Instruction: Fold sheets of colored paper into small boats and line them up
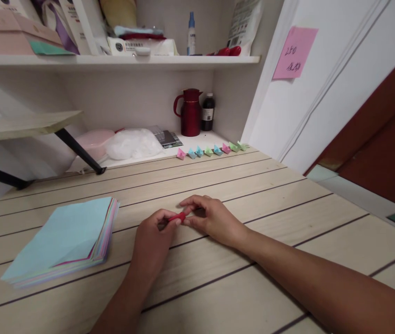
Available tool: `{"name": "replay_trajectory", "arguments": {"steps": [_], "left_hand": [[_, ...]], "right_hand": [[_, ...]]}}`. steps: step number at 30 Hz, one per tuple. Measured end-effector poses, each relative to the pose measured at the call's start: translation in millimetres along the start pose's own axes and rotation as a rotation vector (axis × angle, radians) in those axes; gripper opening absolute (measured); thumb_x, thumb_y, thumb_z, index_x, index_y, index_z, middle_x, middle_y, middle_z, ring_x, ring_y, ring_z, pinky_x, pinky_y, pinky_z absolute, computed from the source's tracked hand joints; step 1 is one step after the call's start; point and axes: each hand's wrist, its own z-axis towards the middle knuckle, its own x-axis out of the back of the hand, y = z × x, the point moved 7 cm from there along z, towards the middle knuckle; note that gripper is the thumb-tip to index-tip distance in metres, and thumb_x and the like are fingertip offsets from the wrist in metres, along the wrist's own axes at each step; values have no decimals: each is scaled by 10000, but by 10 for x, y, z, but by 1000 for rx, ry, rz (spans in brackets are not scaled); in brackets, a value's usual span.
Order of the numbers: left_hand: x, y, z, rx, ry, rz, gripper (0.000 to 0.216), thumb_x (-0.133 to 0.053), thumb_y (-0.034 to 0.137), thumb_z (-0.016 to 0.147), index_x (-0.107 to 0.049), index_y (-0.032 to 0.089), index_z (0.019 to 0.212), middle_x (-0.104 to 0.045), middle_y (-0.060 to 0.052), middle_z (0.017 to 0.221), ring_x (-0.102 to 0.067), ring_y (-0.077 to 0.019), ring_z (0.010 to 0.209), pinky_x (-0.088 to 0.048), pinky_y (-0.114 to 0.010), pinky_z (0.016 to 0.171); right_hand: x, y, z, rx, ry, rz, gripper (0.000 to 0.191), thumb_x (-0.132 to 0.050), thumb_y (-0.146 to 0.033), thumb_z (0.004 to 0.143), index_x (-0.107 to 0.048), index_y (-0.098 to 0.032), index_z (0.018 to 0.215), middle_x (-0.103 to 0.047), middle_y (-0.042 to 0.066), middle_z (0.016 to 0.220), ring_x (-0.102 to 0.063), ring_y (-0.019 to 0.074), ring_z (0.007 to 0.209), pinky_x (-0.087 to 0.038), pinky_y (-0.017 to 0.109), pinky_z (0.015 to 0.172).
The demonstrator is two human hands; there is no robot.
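Observation:
A small piece of red folded paper point(177, 217) is held just above the wooden table, between my two hands. My left hand point(157, 232) pinches it from the left, thumb in front and index finger behind. From the right, my right hand point(214, 219) has its thumb and a fingertip at the paper's right end, with the other fingers curved over. Parts of the paper are hidden by the fingers. A stack of coloured paper sheets point(65, 232), light blue on top, lies left of my left hand. Several small folded paper boats point(208, 151) stand in a row at the table's back edge.
Behind the table point(288, 260), a white shelf unit point(169, 61) holds a red thermos jug point(191, 113), a dark bottle point(207, 113) and a white plastic bag point(133, 144). A small raised stand point(23, 126) on black legs is at the left. A pink note point(295, 52) sticks to the wall.

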Motion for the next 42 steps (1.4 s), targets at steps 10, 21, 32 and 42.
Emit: {"name": "replay_trajectory", "arguments": {"steps": [10, 21, 32, 42], "left_hand": [[-1, -30, -2, 37, -40, -192, 226, -668, 437, 772, -707, 220, 820, -747, -12, 862, -666, -206, 910, -457, -326, 865], [96, 47, -31, -29, 88, -89, 324, -677, 372, 755, -711, 243, 1049, -723, -48, 1123, -646, -230, 1089, -458, -380, 971], [25, 24, -33, 47, 29, -136, 160, -663, 346, 751, -739, 223, 823, -770, 9, 788, -690, -176, 764, -491, -296, 751], [67, 9, -50, 64, 138, -154, 133, -678, 329, 713, -661, 200, 735, -737, 1, 723, -668, -167, 706, -460, -261, 637]], "right_hand": [[12, -84, 7, -1, -11, 110, 111, -622, -186, 846, -733, -182, 852, -742, 26, 852, -650, 172, 831, -469, 276, 766], [110, -101, 22, 28, -38, -166, 150, -590, -148, 853, -722, -208, 813, -720, 9, 803, -626, 161, 774, -440, 258, 710], [32, -42, 6, -14, -117, -23, 120, -582, -206, 850, -681, -189, 786, -678, -4, 750, -581, 149, 717, -436, 252, 675], [-10, -189, -32, 89, -74, 159, 309, -712, -207, 792, -614, -230, 1084, -671, 36, 1093, -610, 181, 1028, -471, 320, 897]]}}
